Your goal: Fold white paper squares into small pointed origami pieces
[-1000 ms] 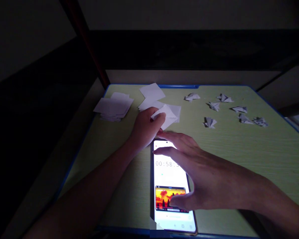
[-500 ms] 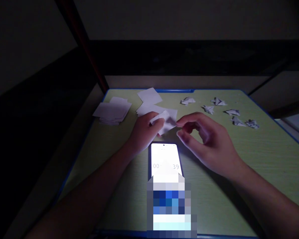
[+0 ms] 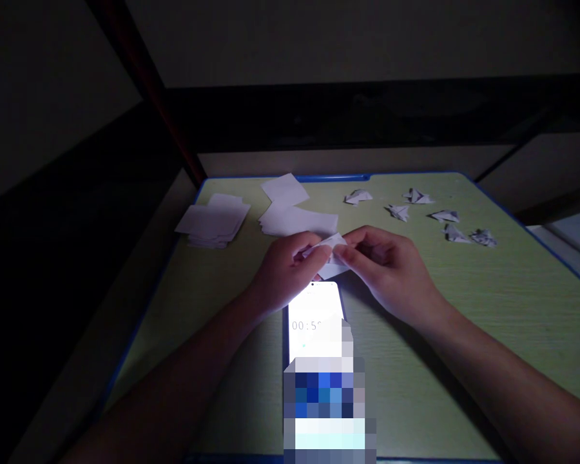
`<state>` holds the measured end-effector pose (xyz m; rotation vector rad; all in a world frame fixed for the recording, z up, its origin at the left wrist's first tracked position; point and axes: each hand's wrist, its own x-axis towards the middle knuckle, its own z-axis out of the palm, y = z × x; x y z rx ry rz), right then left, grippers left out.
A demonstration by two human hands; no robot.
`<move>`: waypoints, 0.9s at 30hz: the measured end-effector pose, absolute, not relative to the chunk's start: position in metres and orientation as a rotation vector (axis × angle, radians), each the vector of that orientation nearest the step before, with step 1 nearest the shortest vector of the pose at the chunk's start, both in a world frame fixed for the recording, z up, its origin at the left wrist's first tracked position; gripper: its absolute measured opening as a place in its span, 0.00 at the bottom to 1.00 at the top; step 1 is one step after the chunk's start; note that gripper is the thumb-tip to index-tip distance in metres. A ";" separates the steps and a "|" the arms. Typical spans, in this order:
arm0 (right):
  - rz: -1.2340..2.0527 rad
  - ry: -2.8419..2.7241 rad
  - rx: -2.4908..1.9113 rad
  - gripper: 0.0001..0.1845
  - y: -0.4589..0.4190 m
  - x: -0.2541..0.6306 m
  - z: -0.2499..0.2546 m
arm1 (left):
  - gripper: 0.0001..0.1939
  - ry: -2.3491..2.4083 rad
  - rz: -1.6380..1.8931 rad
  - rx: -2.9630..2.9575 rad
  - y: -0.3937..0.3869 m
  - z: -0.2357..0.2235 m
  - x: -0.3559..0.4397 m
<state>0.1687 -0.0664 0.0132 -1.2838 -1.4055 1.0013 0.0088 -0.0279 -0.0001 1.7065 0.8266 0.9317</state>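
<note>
Between my two hands is a small folded sheet of white paper [image 3: 336, 265], held just beyond the top end of a lit phone [image 3: 314, 306]. My left hand [image 3: 285, 267] is closed on the paper's left side, thumb on top. My right hand [image 3: 391, 270] pinches its right side between thumb and forefinger. Behind the paper lie loose white sheets [image 3: 297, 219], with another white sheet [image 3: 285, 189] at their far end. The phone shows a timer, and its lower part is pixelated.
A stack of white paper [image 3: 212, 219] lies at the table's far left. Several folded paper pieces [image 3: 397, 212] are spread over the far right of the green table [image 3: 464, 335]. A blue rim [image 3: 328, 177] edges the table. Around it the room is dark.
My right hand has drawn back from over the phone and come up to grip the paper's right side. My left hand has kept its hold. The view has shifted slightly.
</note>
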 end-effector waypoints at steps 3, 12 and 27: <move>1.009 -1.406 -1.296 0.09 -0.068 0.170 0.013 | 0.08 0.832 0.983 1.668 -0.028 0.000 0.010; 1.062 -1.399 -1.247 0.11 -0.066 0.169 0.012 | 0.08 0.857 0.984 1.618 -0.029 0.004 0.009; 0.913 -1.416 -1.166 0.06 -0.065 0.170 0.010 | 0.11 0.915 0.818 1.735 -0.028 0.005 0.009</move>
